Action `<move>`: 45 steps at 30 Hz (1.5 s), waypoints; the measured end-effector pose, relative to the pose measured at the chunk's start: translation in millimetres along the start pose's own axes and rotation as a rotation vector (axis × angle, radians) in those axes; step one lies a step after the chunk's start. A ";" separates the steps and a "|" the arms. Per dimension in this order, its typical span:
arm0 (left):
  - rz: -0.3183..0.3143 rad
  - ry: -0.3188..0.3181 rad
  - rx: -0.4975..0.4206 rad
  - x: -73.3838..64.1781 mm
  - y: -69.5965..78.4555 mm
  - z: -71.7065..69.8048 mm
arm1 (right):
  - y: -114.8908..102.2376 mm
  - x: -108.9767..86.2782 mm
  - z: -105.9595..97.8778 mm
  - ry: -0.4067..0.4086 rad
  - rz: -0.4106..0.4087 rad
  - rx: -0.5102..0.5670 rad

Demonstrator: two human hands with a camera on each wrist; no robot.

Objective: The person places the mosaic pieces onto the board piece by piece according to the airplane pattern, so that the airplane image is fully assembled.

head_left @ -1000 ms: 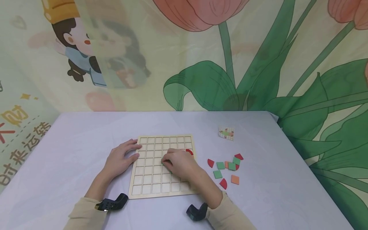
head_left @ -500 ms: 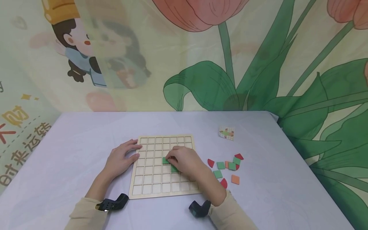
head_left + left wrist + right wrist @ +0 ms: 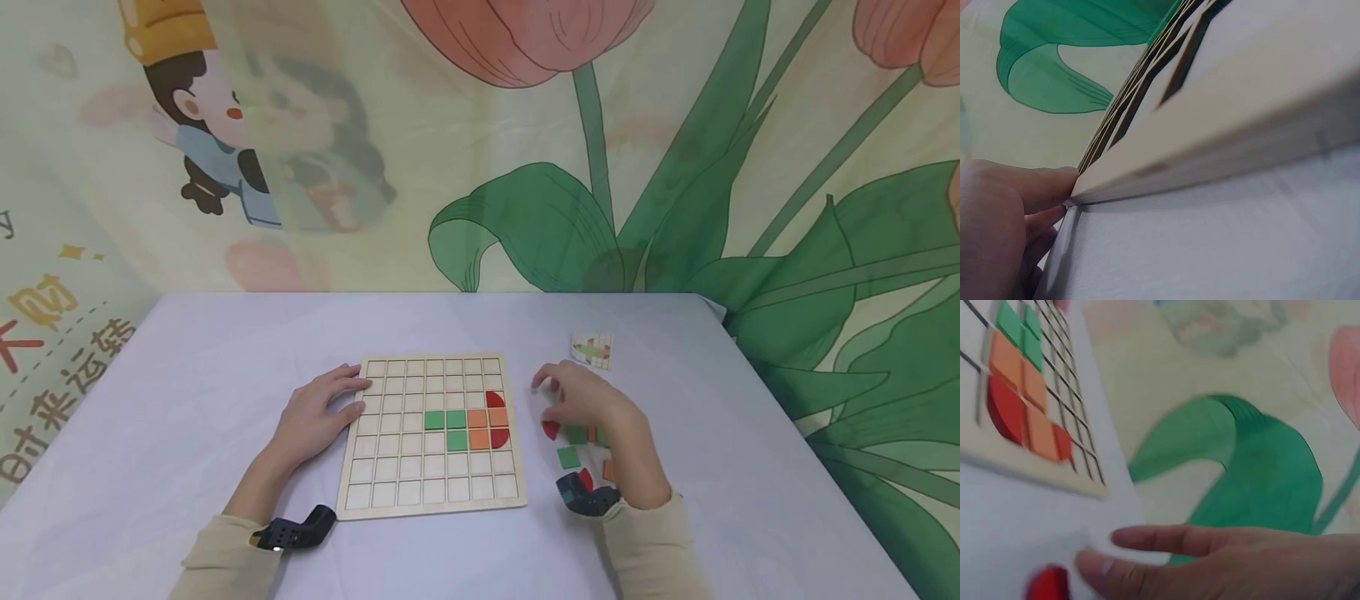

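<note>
A wooden grid board (image 3: 397, 469) lies on the white-covered table. Green squares (image 3: 456, 441), orange squares (image 3: 477, 419) and red rounded pieces (image 3: 499, 438) sit together in cells at its right side. My left hand (image 3: 318, 415) rests at the board's left edge, and in the left wrist view its fingertips (image 3: 1067, 184) touch the rim. To the right of the board, my right hand (image 3: 592, 402) hovers with thumb and fingers apart, holding nothing. Right below its thumb is a loose red quarter-round piece (image 3: 551, 430), also in the right wrist view as a blurred red piece (image 3: 1049, 584).
Several loose pieces lie right of the board, among them a green square (image 3: 568, 457), another red piece (image 3: 586, 478) and an orange square (image 3: 608, 471). The right forearm hides some. Behind them stands a small pattern card (image 3: 592, 350). A printed cloth backdrop (image 3: 517, 225) rises behind the table.
My right hand has left a green square in a cell near the board's middle and moved right to the loose pieces. My left hand has stayed at the board's edge.
</note>
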State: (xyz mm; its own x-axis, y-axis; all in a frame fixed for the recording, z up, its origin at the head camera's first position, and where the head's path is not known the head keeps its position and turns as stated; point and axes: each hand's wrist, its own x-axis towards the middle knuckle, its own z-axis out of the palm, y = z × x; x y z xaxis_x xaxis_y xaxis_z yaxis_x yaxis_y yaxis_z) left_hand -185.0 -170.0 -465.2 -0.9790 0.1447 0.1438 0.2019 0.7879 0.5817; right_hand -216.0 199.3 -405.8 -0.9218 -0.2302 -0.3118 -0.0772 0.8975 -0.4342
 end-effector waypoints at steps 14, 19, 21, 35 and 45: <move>0.010 0.006 0.012 0.3 0.2 0.4 | 32.2 -2.8 -5.4 -0.141 0.121 -0.006; -0.004 0.005 0.010 0.3 -0.4 1.4 | 34.1 2.9 0.0 -0.044 0.092 0.014; -0.013 0.002 0.009 0.4 -0.6 1.9 | 33.1 6.3 2.7 0.004 0.080 0.022; -0.001 0.010 0.012 0.8 -0.9 2.1 | 16.6 18.2 13.6 0.086 0.012 0.033; -0.005 0.005 0.008 1.0 -1.8 2.2 | 3.1 19.3 20.7 0.100 0.051 0.061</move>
State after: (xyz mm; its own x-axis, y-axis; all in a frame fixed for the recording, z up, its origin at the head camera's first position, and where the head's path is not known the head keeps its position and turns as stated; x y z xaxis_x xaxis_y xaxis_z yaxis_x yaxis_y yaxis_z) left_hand -186.3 -170.0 -467.9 -0.9798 0.1376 0.1450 0.1967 0.7936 0.5758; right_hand -226.1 189.9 -430.8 -0.9576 -0.1436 -0.2498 -0.0092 0.8818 -0.4716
